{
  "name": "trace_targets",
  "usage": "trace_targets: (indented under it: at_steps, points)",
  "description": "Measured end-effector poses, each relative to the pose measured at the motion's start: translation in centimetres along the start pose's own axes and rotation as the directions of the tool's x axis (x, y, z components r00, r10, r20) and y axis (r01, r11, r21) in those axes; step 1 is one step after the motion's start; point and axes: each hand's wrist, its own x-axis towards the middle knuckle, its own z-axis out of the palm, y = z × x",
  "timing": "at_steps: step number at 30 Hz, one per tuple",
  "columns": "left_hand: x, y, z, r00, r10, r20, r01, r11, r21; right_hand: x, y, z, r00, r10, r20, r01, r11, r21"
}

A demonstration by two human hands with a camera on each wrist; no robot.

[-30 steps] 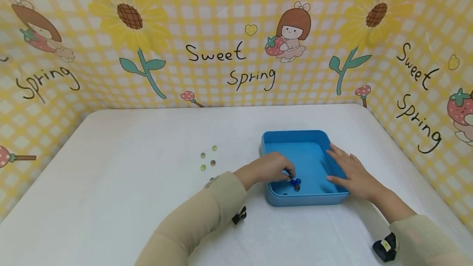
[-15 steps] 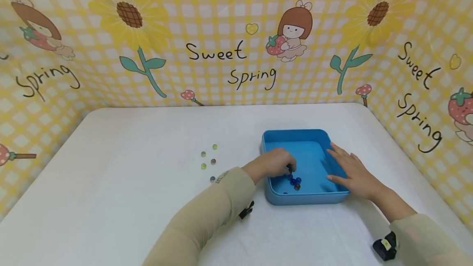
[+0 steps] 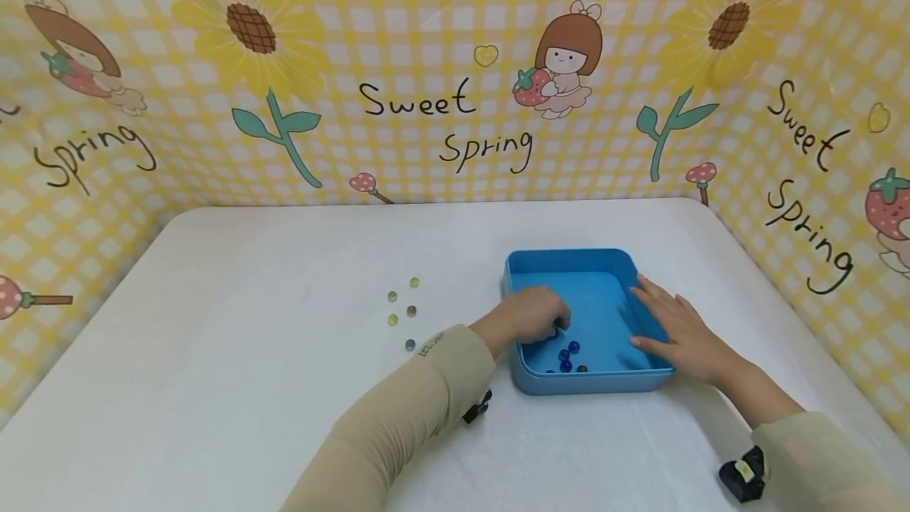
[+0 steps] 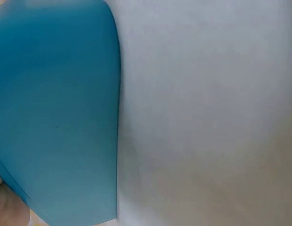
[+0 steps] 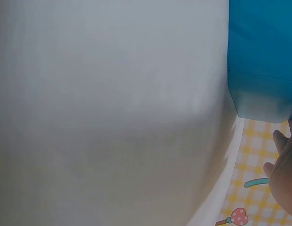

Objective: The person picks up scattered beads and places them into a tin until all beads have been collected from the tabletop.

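Observation:
A blue tray (image 3: 586, 382) sits on the white table, with several marbles inside near its front left. Dark blue marbles (image 3: 565, 355) lie close together there, and a brownish marble (image 3: 582, 369) is at the front wall. My left hand (image 3: 529, 313) reaches over the left wall, fingers curled down, pinching a dark marble (image 3: 557, 331) that the fingers mostly hide. My right hand (image 3: 678, 334) rests against the tray's right wall, fingers spread. The left wrist view shows the tray's outer wall (image 4: 61, 127) and a bit of hand; the right wrist view catches fingers (image 5: 279, 140) beside the tray.
Left of the tray, several loose marbles lie on the table: greenish ones (image 3: 393, 320), a brown marble (image 3: 411, 311) and a greyish blue marble (image 3: 410, 344) near the left sleeve (image 3: 434, 366). A yellow checked cloth (image 3: 426, 14) walls in the back and sides.
Marbles in the tray have spread out from a tight cluster, some shifting toward the front wall. My left hand moved slightly right, then stayed low in the tray. My right hand stays put.

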Motion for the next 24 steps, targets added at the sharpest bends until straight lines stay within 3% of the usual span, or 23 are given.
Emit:
trace_targets:
  at_steps: [6,9,12,15,18,24]
  points:
    - [0.1,-0.2,0.1,1.000,0.015,-0.022,-0.016,0.999,-0.044,0.0,0.1,0.0,1.000,-0.009,-0.012,0.009,1.000,-0.001]
    - [-0.1,-0.6,0.1,0.998,0.035,-0.057,-0.042,0.991,-0.130,0.0,0.1,0.1,1.000,-0.009,-0.009,0.009,1.000,0.006]
    - [-0.6,-1.0,0.0,0.994,0.048,-0.094,-0.071,0.963,-0.258,0.1,0.2,0.2,1.000,-0.007,-0.002,0.007,1.000,0.011]
    - [-1.4,-1.5,-0.4,0.987,0.061,-0.150,-0.110,0.933,-0.342,0.1,0.2,0.2,1.000,-0.007,-0.002,0.007,1.000,0.009]
    - [-2.5,-2.2,-0.7,0.977,0.066,-0.202,-0.137,0.922,-0.361,0.0,0.2,0.2,1.000,-0.007,-0.006,0.007,1.000,0.007]
    - [-5.3,-3.4,-1.5,0.970,-0.005,-0.243,-0.110,0.883,-0.456,0.0,0.0,0.0,1.000,0.004,0.001,-0.004,1.000,0.004]
